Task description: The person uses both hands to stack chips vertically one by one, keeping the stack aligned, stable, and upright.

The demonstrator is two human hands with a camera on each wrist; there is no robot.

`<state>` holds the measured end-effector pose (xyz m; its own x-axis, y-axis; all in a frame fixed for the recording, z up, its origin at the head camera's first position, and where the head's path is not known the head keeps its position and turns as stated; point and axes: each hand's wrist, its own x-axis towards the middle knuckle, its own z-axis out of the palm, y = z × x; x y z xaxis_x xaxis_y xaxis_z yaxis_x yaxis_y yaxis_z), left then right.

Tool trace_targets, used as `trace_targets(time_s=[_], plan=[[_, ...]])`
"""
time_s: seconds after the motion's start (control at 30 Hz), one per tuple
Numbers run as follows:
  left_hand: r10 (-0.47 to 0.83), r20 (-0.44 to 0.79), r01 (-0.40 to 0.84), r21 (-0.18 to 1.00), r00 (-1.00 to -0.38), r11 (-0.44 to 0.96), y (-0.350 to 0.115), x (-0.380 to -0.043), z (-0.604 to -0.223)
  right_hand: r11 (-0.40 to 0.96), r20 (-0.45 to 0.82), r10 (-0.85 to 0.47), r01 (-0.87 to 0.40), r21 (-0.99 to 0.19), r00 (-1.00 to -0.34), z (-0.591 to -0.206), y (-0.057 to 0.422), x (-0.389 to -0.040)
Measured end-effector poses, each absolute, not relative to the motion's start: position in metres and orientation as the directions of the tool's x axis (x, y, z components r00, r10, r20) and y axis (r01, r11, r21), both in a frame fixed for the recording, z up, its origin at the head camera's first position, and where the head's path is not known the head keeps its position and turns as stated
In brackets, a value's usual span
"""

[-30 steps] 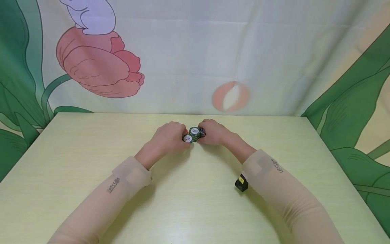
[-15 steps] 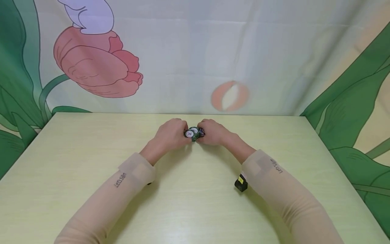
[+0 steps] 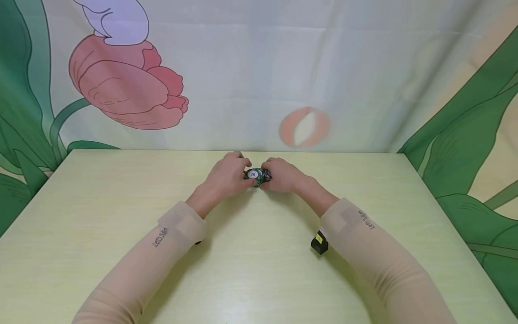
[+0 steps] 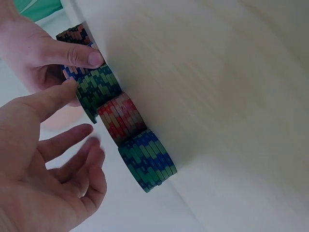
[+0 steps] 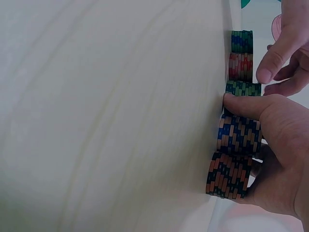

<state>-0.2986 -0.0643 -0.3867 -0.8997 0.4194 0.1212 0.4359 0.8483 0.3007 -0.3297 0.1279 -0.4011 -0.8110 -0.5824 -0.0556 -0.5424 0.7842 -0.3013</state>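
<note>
Several stacks of poker chips stand in a row near the table's far edge. In the left wrist view I see the green stack (image 4: pixel 99 84), the red stack (image 4: pixel 120 118) and the green-and-blue stack (image 4: pixel 147 159). The right wrist view adds a blue-and-orange stack (image 5: pixel 239 135) and a black-and-orange stack (image 5: pixel 227 176). My right hand (image 3: pixel 283 173) grips around the stacks, its thumb (image 5: pixel 234 102) against the green one. A chip marked 20 (image 3: pixel 252 174) lies on top, beside my left hand (image 3: pixel 226 173). That hand's fingers are spread and loose, one fingertip close to the green stack.
A pale wooden table (image 3: pixel 259 279) lies under both arms. A small black block with a yellow mark (image 3: pixel 319 243) is beside the right cuff. Behind the table hangs a printed curtain (image 3: pixel 226 81) with flowers and leaves.
My left hand has moved slightly up and right with the chip marked 20, now over the green stack, and its fingers have loosened from the chip. The right hand has stayed almost still.
</note>
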Motion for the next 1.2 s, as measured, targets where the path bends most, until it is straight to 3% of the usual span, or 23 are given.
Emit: trace_targets(time_s=[1.2], plan=[[0.398, 0.081, 0.398, 0.372, -0.914, 0.839, -0.0668, -0.3025, -0.3877, 0.774, -0.042, -0.592, -0.554, -0.306, -0.805, -0.4038, 0.1282, -0.3312]])
